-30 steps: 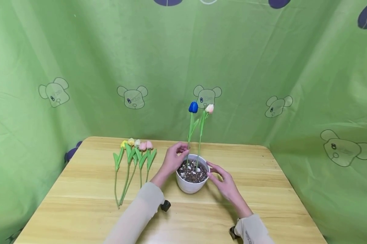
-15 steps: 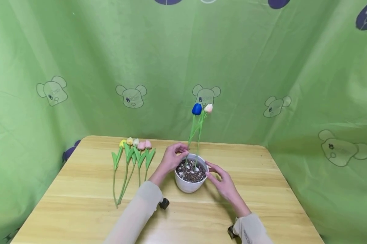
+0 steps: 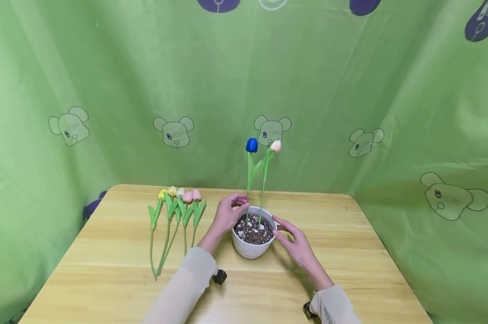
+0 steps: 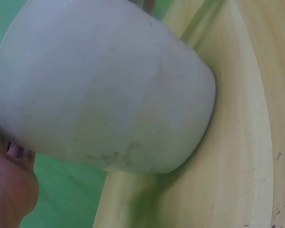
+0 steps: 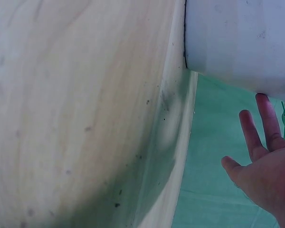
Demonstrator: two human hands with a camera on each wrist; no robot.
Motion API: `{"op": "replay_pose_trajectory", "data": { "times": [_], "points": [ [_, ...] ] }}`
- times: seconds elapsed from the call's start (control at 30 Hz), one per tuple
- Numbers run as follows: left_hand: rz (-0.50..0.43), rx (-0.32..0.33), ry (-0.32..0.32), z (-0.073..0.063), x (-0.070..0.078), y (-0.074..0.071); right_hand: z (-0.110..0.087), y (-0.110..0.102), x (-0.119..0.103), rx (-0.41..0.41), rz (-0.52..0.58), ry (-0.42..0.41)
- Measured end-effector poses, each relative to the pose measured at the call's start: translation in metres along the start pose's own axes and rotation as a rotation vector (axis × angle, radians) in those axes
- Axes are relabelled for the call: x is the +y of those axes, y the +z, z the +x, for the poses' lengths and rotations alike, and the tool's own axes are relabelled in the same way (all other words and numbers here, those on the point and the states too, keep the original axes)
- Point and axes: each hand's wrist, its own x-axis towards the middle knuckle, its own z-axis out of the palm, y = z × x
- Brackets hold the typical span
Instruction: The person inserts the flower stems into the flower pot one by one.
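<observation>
Now farther from pale-pink tulip — blue tulip between pinched left fingers, right fingers spread against pot.

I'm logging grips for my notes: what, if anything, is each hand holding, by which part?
The left hand pinches the blue tulip by its stem, near the rim of the white pot. The right hand only touches the pot's right side.

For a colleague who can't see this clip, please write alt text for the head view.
A person's left hand holds an upright blue tulip in a white pot of soil, beside a pale pink tulip, while the right hand touches the pot's side. Five more tulips lie at left on a table before a green curtain.
</observation>
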Motion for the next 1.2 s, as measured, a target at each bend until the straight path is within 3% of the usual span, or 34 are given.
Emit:
{"op": "replay_pose_trajectory", "data": {
  "times": [0.3, 0.8, 1.03, 1.2],
  "points": [
    [-0.053, -0.038, -0.057, -0.003, -0.001, 0.001, -0.004, 0.003, 0.002, 0.001, 0.012, 0.032],
    [-0.078, -0.025, -0.063, -0.005, -0.004, 0.004, -0.006, 0.001, 0.003, 0.008, -0.003, 0.026],
    [-0.089, 0.006, -0.055, -0.003, -0.006, -0.011, -0.003, 0.001, 0.0, -0.013, 0.021, 0.017],
    [-0.111, 0.011, -0.062, -0.005, -0.008, -0.033, 0.0, 0.0, 0.001, 0.0, 0.019, 0.015]
  ]
}}
